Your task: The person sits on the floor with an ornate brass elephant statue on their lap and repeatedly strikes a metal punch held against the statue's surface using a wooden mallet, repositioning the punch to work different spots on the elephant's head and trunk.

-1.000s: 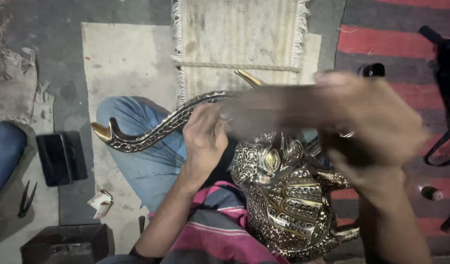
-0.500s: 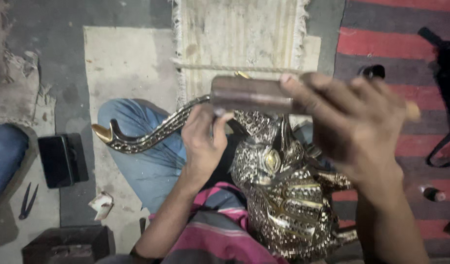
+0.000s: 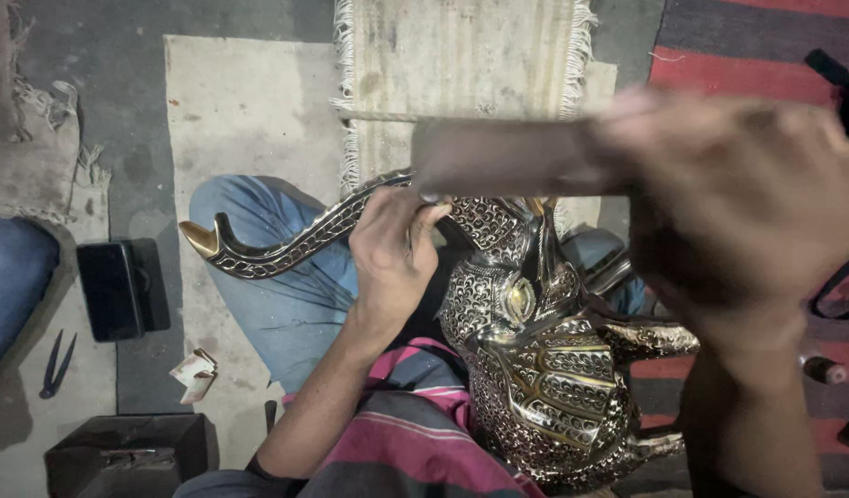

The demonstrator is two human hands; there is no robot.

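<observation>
The ornate metal figure (image 3: 544, 369) sits at lower centre, its curved trunk (image 3: 286, 244) running toward centre left, where the left hand (image 3: 392, 254) grips its base, while the blurred right hand (image 3: 747, 198) clutches a bar-shaped tool (image 3: 498, 157) lying crosswise above.

Glossy embossed metal figure (image 3: 535, 350), matt woven cloth rug (image 3: 461, 65), rough concrete floor (image 3: 93, 83).

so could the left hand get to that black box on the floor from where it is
Probably yes. The left hand grips the ornate metal horn, and the black box lies on open floor to its left with nothing between, though it would have to let go first.
</observation>
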